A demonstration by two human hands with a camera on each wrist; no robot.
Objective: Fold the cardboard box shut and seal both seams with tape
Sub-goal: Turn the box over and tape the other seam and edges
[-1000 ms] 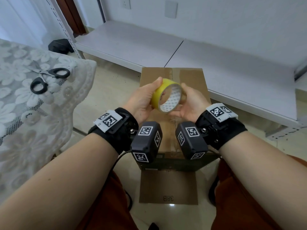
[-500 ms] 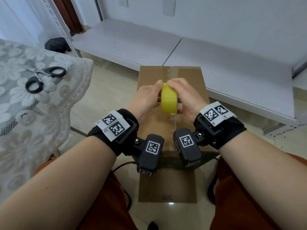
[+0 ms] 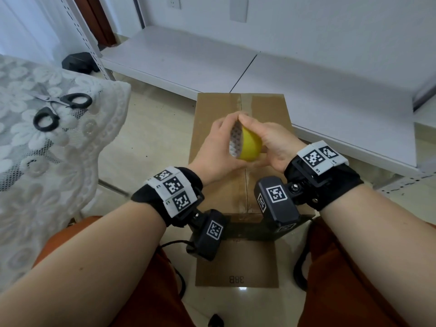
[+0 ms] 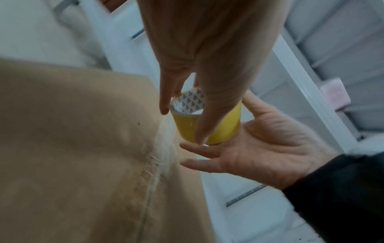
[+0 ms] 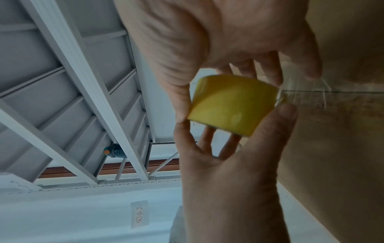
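Both hands hold one roll of yellow packing tape (image 3: 250, 147) at centre frame in the head view, above the top of the box. The left hand (image 3: 218, 152) cups the roll from the left, thumb and fingers curled round its open end, where the white core with a grey triangle print shows. The right hand (image 3: 271, 143) grips the roll from the right, fingers over the top edge and thumb below. In the right wrist view the roll (image 5: 232, 105) sits between the thumb and fingers of the two hands; fingertips (image 5: 182, 115) of the right hand touch its left rim. In the left wrist view the roll (image 4: 218, 126) is partly hidden behind the left fingers (image 4: 207, 118), with the right palm (image 4: 270, 148) open beneath it. Whether a free tape end is lifted cannot be told.

Under the hands stands a brown cardboard box (image 3: 212, 114), its top flaps folded shut and meeting along a centre seam (image 3: 241, 102) that runs away from the viewer. A glossy clear strip lies along this seam. One brown flap (image 3: 236, 265) lies flat on the tiled floor at lower centre, printed "38B".

At upper left, black-handled scissors (image 3: 59, 107) rest on a white lace cloth (image 3: 59, 173). A low white shelf board (image 3: 306, 74) crosses the upper frame behind the box.
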